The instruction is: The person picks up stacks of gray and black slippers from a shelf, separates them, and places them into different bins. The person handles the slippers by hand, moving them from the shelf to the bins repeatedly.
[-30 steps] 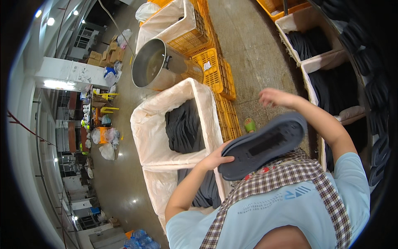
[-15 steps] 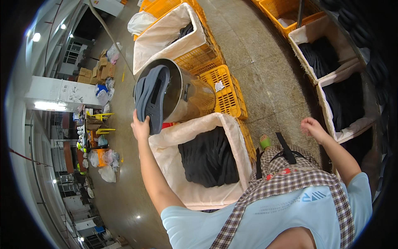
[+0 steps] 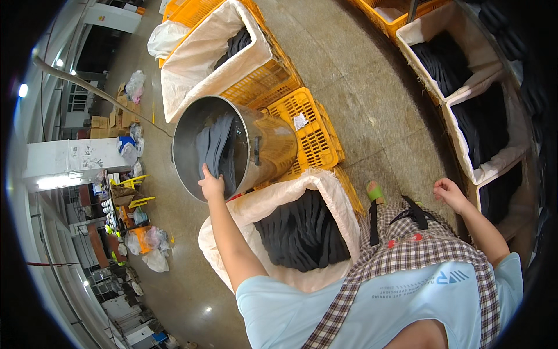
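Note:
My left hand (image 3: 212, 186) is closed on the near end of a small stack of dark grey shoe soles (image 3: 215, 142). The stack leans inside the mouth of a tall, round metal drum (image 3: 272, 142), its far end down within the wall. What lies deeper in the drum is hard to make out. Just nearer than the drum is a crate with a white cloth liner (image 3: 226, 232), holding many black soles (image 3: 302, 230) packed on edge. Off to the right, my right hand (image 3: 450, 192) hangs in the air beside my apron, fingers curled in and nothing visible in them.
Yellow plastic crates (image 3: 305, 125) stand behind and beside the drum. Another cloth-lined crate (image 3: 192, 78) with soles is beyond it. Lined bins (image 3: 491, 166) of black soles run along the right. A pole (image 3: 99, 90) slants toward the drum from the upper left.
My left hand has swung the stack of soles from above the drum's rim down into its mouth. My right hand has shifted slightly, and the whole view has turned a little.

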A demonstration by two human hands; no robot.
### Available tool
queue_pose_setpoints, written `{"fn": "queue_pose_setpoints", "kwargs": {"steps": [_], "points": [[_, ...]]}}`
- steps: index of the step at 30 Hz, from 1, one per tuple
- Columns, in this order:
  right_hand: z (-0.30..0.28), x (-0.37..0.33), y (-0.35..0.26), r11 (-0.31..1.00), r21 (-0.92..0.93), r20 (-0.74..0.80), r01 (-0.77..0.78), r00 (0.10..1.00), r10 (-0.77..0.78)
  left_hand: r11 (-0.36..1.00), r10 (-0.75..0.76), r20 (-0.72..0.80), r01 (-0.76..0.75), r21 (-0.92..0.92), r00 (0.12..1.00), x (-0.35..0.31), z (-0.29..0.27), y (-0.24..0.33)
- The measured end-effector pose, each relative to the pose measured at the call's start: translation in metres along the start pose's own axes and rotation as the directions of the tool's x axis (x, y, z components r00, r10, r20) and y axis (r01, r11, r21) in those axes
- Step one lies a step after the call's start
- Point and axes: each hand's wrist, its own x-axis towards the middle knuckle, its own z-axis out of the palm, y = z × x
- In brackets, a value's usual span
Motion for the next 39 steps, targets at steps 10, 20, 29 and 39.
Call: {"fn": "queue_pose_setpoints", "kwargs": {"steps": [10,20,29,39], "points": [[-0.002,0.005,0.017,0.996,0.003,-0.017,0.085,0.996,-0.085,0.989,0.0,0.086,-0.013,0.147,0.996,0.014,-0.012,0.014],[-0.008,0.005,0.041,0.976,-0.171,0.036,0.133,0.991,-0.128,0.966,0.048,-0.109,-0.019,0.256,0.993,-0.014,-0.065,0.01],[-0.018,0.001,0.045,0.944,-0.252,0.033,0.213,0.977,-0.212,0.904,0.124,-0.376,0.052,0.425,0.918,-0.047,-0.175,-0.013],[-0.046,-0.019,0.092,0.907,-0.269,-0.011,0.325,0.94,-0.341,0.877,0.119,-0.305,0.044,0.479,0.945,-0.088,-0.169,-0.017]]}}
